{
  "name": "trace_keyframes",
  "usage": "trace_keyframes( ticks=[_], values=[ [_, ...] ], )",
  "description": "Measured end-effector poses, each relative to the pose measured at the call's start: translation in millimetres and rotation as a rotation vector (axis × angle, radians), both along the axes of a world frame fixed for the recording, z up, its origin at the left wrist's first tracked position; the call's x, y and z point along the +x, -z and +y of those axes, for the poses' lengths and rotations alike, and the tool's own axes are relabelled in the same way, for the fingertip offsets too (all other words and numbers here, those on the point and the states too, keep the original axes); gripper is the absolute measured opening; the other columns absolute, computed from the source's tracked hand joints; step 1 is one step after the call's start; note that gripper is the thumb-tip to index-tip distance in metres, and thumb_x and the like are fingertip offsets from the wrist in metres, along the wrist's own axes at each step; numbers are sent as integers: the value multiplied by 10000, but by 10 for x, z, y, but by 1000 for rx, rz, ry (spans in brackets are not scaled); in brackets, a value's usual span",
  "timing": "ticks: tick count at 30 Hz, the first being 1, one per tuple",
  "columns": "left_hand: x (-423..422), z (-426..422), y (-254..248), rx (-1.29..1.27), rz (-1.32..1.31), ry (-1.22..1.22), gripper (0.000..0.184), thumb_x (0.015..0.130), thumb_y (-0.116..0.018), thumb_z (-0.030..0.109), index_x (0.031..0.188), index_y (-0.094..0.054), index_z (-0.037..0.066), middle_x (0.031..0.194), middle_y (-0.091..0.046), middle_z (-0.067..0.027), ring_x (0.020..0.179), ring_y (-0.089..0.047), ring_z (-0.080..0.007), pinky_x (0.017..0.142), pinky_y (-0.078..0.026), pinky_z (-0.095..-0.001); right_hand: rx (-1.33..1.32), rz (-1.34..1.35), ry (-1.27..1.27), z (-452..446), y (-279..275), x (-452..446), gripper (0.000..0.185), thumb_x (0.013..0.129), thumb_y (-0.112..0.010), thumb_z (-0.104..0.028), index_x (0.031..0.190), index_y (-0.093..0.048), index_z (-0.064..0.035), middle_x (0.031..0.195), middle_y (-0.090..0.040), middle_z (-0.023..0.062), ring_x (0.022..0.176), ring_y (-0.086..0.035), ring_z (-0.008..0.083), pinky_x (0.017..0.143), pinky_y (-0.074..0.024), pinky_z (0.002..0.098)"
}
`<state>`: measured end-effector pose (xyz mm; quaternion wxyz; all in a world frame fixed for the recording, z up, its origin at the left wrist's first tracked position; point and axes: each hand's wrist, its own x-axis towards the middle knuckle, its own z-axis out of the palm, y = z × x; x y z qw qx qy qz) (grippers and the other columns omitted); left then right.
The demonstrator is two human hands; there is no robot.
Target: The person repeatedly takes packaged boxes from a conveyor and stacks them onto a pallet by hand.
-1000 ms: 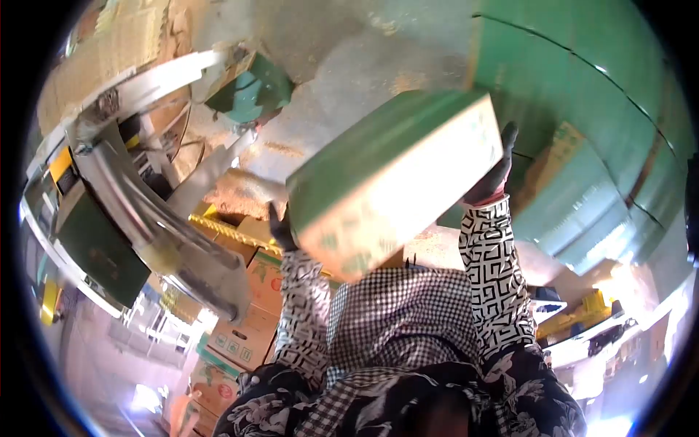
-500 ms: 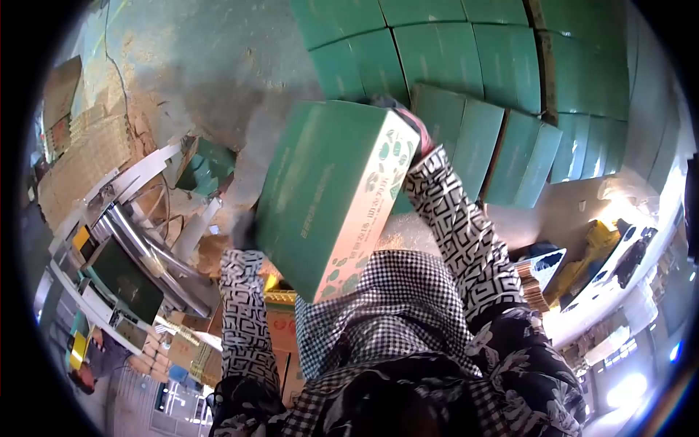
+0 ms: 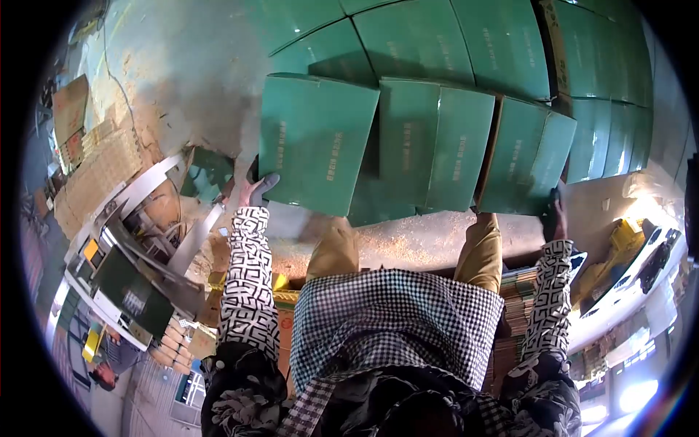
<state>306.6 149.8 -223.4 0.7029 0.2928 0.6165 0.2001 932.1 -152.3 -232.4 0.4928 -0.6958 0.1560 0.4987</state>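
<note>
A green carton (image 3: 317, 142) stands at the left end of the front row, its top facing up. My left hand (image 3: 260, 189), in a dark glove, presses against its lower left side with the thumb apart from the fingers. Beside it are a second green carton (image 3: 435, 146) and a third green carton (image 3: 526, 156). My right hand (image 3: 557, 215), also dark-gloved, lies against the right side of the third carton, its fingers partly hidden by the side. Both arms reach forward around the row.
More green cartons (image 3: 415, 40) fill the area behind the front row. At left are a curved metal machine (image 3: 138, 269) and stacked cardboard (image 3: 98, 175). A person (image 3: 109, 364) is at the lower left. Flat cardboard (image 3: 513, 306) and a yellow item (image 3: 615, 251) lie at right.
The carton carried between my hands now stands at the row's left end. My right hand has left it and moved right to the third carton; my left hand stays at its left side.
</note>
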Motion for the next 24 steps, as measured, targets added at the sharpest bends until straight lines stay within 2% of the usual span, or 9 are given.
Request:
trace_keyframes(
  ticks=[2,4,7,9,11,15,18,23,24],
  values=[
    [158,25,175,36,15,40,518,769,-640,75,1240,-431,20,1131,-551,-100,970,-563,-203,812,-481,-278,185,3,-271,-672,819,164,504,818,-597,-155,1263,-403,-22,1126,-539,82,998,-533,192,893,-417,314],
    [215,-181,378,110,47,-8,547,771,-645,94,1257,-409,12,1150,-541,-116,996,-553,-218,822,-476,-283,-98,169,-202,-1096,1284,83,508,770,-626,-41,1239,-431,-32,1105,-556,78,950,-562,192,843,-464,310],
    [-392,-204,810,-264,-1,-439,406,770,-602,45,1155,-499,-33,1134,-543,-137,983,-547,-288,846,-464,-376,-80,123,-136,0,46,-438,290,764,-645,-102,1019,-570,12,939,-616,79,854,-584,185,798,-475,302],
    [46,-4,339,-140,-3,-234,426,795,-566,25,1199,-442,-31,1119,-547,-166,953,-573,-276,797,-499,-382,168,-60,-103,-59,22,-383,738,679,-645,59,1325,-295,-12,1212,-466,92,1058,-486,207,874,-436,304],
    [285,111,31,-57,2,-144,401,807,-528,14,1200,-450,-7,1084,-561,-150,935,-574,-271,802,-491,-378,259,-23,-49,-43,-183,-227,808,648,-659,85,1344,-260,-13,1256,-429,92,1113,-444,200,892,-424,308],
    [2038,380,-1110,-3,60,-128,445,797,-508,10,1231,-413,-13,1096,-550,-155,926,-575,-262,809,-486,-371,334,-77,76,-293,-709,228,827,630,-692,64,1338,-271,0,1284,-413,113,1151,-432,209,927,-402,305],
    [2826,991,-799,126,31,152,498,799,-549,69,1261,-374,10,1112,-533,-157,990,-549,-269,827,-485,-379,333,-120,252,-390,-1039,919,726,645,-693,1,1282,-345,7,1149,-512,113,977,-552,195,815,-482,309],
    [5974,1966,-239,215,7,394,476,771,-602,52,1212,-447,-43,1072,-577,-135,929,-570,-196,822,-457,-274,433,-263,442,-869,-667,2576,567,763,-576,-59,1285,-355,-84,1101,-527,89,946,-554,208,770,-489,320],
    [6739,1790,-603,300,-88,571,502,767,-615,112,1213,-447,-46,1075,-579,-127,932,-571,-186,821,-453,-281,428,-263,540,-847,-619,2871,563,775,-571,-73,1291,-350,-107,1083,-528,76,941,-549,210,755,-492,341]
  ],
)
